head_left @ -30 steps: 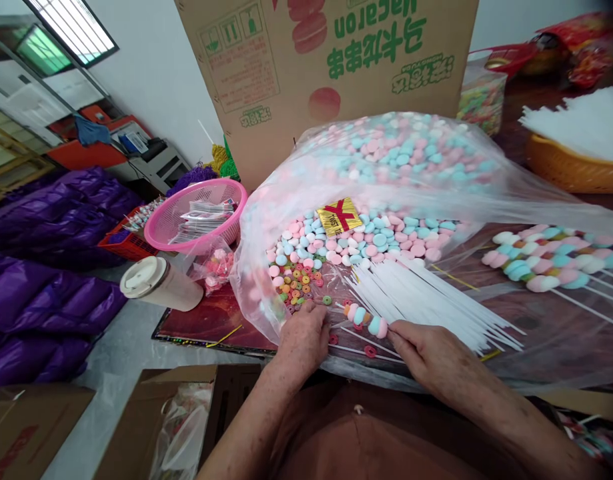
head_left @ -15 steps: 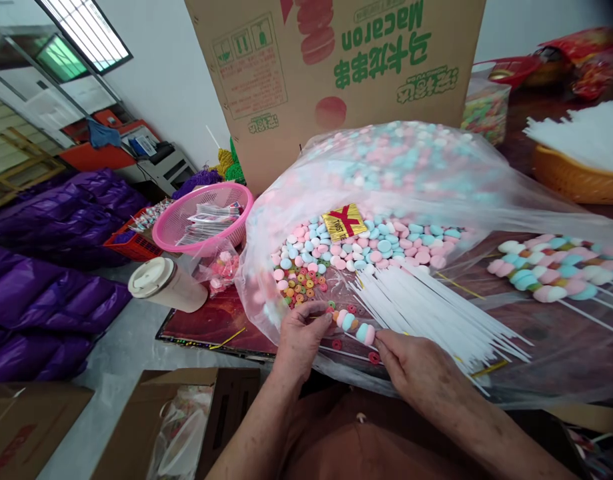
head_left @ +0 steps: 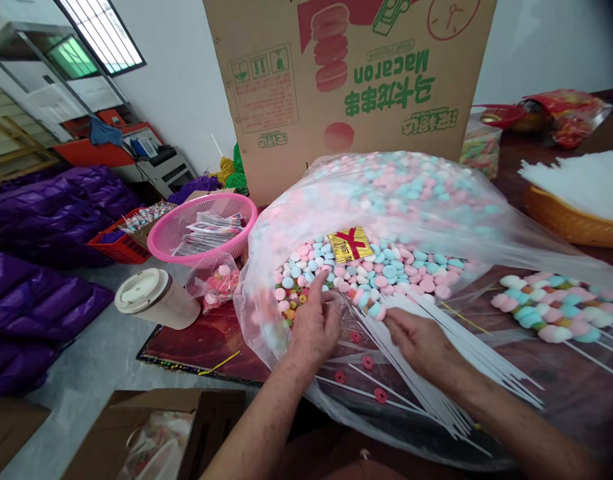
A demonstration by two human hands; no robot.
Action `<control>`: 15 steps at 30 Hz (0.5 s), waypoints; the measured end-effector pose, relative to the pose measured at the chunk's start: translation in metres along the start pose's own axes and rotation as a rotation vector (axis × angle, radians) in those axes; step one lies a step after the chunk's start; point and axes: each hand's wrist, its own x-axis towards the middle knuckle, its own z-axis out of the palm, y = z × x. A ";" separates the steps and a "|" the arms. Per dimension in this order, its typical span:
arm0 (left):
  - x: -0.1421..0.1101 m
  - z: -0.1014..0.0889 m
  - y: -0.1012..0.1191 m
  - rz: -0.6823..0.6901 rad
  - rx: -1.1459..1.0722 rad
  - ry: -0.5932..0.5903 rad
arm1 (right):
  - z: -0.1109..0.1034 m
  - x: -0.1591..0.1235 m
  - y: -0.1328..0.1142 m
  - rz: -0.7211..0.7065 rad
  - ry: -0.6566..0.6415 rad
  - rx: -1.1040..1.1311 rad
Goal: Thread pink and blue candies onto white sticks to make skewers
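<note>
My right hand (head_left: 421, 337) pinches a candy skewer (head_left: 370, 305), strung with pink, blue and white pieces, above the pile. Beside it, my left hand (head_left: 316, 320) reaches over the small ring candies (head_left: 297, 300), index finger stretched toward the candy pile and thumb apart; nothing shows in its grasp. Pink, blue and white candies (head_left: 389, 270) spill from a big clear plastic bag (head_left: 266, 257). White sticks (head_left: 466, 340) lie in a bundle under and beside my right hand. A few red rings (head_left: 367, 362) are scattered on the plastic near my wrists.
Finished skewers (head_left: 556, 307) lie at the right. A pink basket (head_left: 159, 233) holds flat packets, beside a lidded cup (head_left: 159, 298). A gold twist-tie packet (head_left: 350, 245) rests on the candies. A tall carton (head_left: 286, 157) stands behind; an orange basket (head_left: 556, 217) holds more sticks.
Both hands have moved forward over the candy pile. My left hand has let go of the skewer and extended its index finger; my right hand still holds it. The camera view has tilted upward.
</note>
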 end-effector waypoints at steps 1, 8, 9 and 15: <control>0.010 0.000 -0.002 -0.064 0.099 -0.006 | -0.004 0.010 0.004 0.027 0.045 0.026; 0.055 0.035 -0.004 -0.001 0.555 -0.207 | 0.009 0.085 0.012 0.205 0.278 0.139; 0.055 0.039 -0.004 0.006 0.550 -0.212 | 0.012 0.091 0.012 0.196 0.277 0.131; 0.040 0.033 -0.011 -0.106 0.188 -0.058 | -0.002 0.075 0.003 0.107 0.234 0.233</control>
